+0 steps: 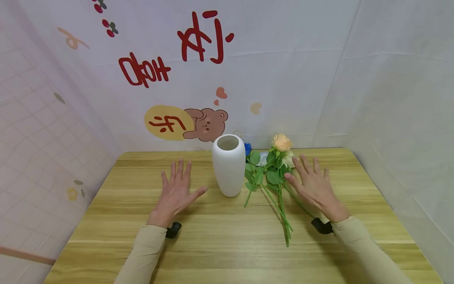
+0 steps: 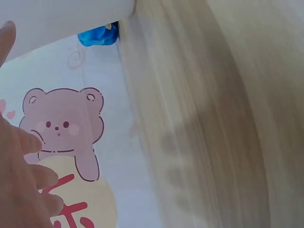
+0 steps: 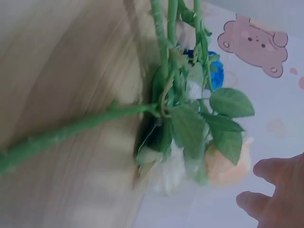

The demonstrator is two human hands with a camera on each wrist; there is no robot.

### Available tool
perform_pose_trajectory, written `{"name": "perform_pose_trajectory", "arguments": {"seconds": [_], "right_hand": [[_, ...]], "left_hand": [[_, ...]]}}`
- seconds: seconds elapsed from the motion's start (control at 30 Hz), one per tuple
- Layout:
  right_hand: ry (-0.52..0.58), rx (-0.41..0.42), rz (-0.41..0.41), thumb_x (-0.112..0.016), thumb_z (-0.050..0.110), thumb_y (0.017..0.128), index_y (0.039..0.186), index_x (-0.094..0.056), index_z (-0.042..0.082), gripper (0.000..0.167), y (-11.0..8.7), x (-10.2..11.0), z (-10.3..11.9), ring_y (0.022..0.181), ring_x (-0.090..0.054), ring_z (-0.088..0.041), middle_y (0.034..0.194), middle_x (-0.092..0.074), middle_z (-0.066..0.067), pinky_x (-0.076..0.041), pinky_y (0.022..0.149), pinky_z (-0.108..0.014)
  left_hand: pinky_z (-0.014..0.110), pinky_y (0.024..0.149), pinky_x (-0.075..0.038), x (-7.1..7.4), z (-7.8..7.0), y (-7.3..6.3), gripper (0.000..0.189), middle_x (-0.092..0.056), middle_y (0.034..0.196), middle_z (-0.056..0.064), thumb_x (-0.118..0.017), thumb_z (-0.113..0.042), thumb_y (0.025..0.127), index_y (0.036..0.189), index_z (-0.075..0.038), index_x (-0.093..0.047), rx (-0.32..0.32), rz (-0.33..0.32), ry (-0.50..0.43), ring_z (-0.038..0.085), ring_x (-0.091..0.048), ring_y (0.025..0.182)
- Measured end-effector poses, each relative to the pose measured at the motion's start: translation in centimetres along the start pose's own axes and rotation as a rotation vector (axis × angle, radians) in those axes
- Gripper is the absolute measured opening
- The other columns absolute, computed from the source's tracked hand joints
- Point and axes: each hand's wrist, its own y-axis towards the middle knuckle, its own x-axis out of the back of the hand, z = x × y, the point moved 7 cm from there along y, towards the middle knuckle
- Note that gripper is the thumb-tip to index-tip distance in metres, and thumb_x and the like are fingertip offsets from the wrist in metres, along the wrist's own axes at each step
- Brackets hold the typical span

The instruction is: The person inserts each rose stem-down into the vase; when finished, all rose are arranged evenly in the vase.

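A white vase [image 1: 229, 169] stands upright near the middle of the table's back half. Just right of it lie several long-stemmed flowers: a peach rose [image 1: 282, 142], a cream one [image 1: 288, 158], a pale one [image 1: 263, 158] and a blue one [image 1: 247, 148] partly hidden by the vase. My left hand [image 1: 176, 192], fingers spread, is to the left of the vase and holds nothing. To the right, my right hand [image 1: 315, 185] has its fingers spread beside the flowers. In the right wrist view, its fingertips appear close to the peach rose [image 3: 228, 164]; whether they touch cannot be told.
The wooden table [image 1: 220, 252] ends at a white cloth backdrop [image 1: 291, 71] with a printed bear [image 1: 209, 124] and red lettering. Cloth also hangs on both sides. Green stems [image 1: 281, 213] reach toward the table's front. A black wrist camera [image 1: 173, 230] sits by the left sleeve.
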Motion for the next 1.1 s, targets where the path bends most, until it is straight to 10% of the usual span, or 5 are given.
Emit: {"name": "perform_pose_trajectory", "arguments": {"seconds": [0.7, 1.1], "right_hand": [[0.301, 0.109, 0.013, -0.036, 0.046, 0.112, 0.165, -0.024, 0.011, 0.065, 0.1, 0.9, 4.4, 0.156, -0.005, -0.045, 0.171, -0.018, -0.016, -0.010, 0.118, -0.072], [0.668, -0.017, 0.121, -0.030, 0.055, 0.112, 0.159, -0.038, 0.004, 0.070, 1.1, 0.1, 5.5, 0.146, -0.038, -0.043, 0.160, -0.041, -0.021, -0.032, 0.117, -0.061]], "left_hand": [[0.065, 0.123, -0.004, 2.6, -4.0, 0.8, 0.107, -0.006, 0.173, 0.012, -0.054, -0.074, 0.094, 0.167, -0.008, -0.014, -0.108, -0.154, -0.198, 0.033, -0.001, 0.159], [0.063, 0.122, -0.019, 4.1, -6.5, 2.1, 0.106, -0.014, 0.173, 0.006, -0.055, -0.077, 0.092, 0.168, -0.016, -0.013, -0.098, -0.166, -0.434, 0.032, -0.016, 0.158]]}}
